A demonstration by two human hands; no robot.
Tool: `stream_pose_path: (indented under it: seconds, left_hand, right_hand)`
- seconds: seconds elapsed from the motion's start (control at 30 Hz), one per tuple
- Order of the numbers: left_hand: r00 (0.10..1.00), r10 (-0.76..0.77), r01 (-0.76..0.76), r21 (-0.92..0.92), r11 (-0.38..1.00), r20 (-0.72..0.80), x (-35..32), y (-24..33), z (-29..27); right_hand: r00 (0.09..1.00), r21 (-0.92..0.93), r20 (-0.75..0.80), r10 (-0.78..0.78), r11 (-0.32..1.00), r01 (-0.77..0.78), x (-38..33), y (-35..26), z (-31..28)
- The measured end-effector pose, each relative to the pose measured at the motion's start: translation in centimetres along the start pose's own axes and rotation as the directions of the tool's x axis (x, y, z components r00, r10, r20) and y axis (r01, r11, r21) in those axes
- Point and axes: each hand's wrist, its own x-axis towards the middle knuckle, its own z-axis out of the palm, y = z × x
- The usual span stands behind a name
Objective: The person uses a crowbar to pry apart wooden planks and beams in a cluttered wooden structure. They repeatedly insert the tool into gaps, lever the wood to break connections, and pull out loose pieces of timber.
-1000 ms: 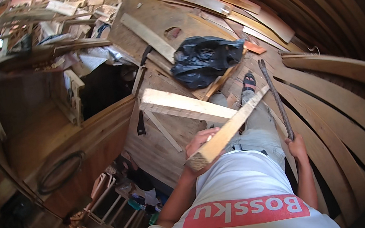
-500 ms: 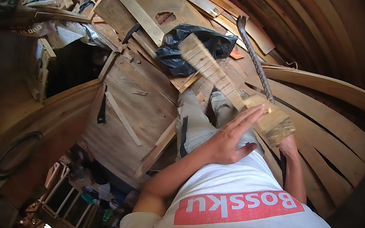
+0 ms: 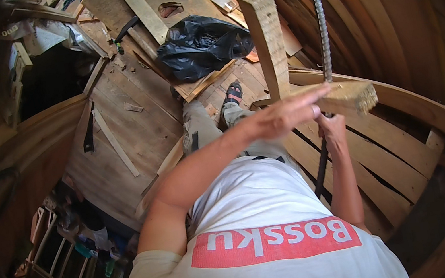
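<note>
My left hand point(image 3: 283, 116) lies against a joined piece of rough timber, its fingers stretched straight and a ring on one of them. One thick arm of the timber point(image 3: 270, 45) points away from me; a shorter block point(image 3: 351, 95) extends to the right. My right hand point(image 3: 333, 127) is wrapped around a ribbed steel bar point(image 3: 322, 26) with a hooked far end. Part of the bar is hidden behind the block, and its lower length comes out below my right fist. Whether the bar touches the timber, I cannot tell.
A black plastic bag point(image 3: 202, 44) rests on boards ahead of my feet. Long curved planks point(image 3: 369, 157) with gaps run along the right side. A dark opening point(image 3: 55, 80) lies at the far left. Thin wood strips point(image 3: 113, 141) are scattered on the plank floor.
The timber has swung up and right, its long arm now more upright. The bar has risen and shifted right with my right hand. My left hand has moved up with the timber.
</note>
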Motion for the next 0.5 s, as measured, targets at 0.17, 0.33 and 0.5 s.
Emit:
stream_pose_path:
  seconds: [0.17,0.33,0.5]
  left_hand:
    - [0.997,-0.074,0.074,-0.055,0.996,0.001,1.7,1.6,-2.0]
    - [0.993,-0.055,0.050,-0.054,0.997,-0.103,2.2,0.7,-1.6]
    - [0.889,0.050,0.097,0.296,0.950,-0.455,0.0,-3.6,-0.4]
  right_hand:
    - [0.993,0.281,-0.066,-0.103,0.952,0.117,2.2,-0.9,1.7]
    - [0.975,0.208,-0.127,-0.183,0.956,0.206,3.6,0.0,1.8]
    - [0.946,0.172,-0.198,-0.257,0.941,0.292,4.7,2.1,3.1]
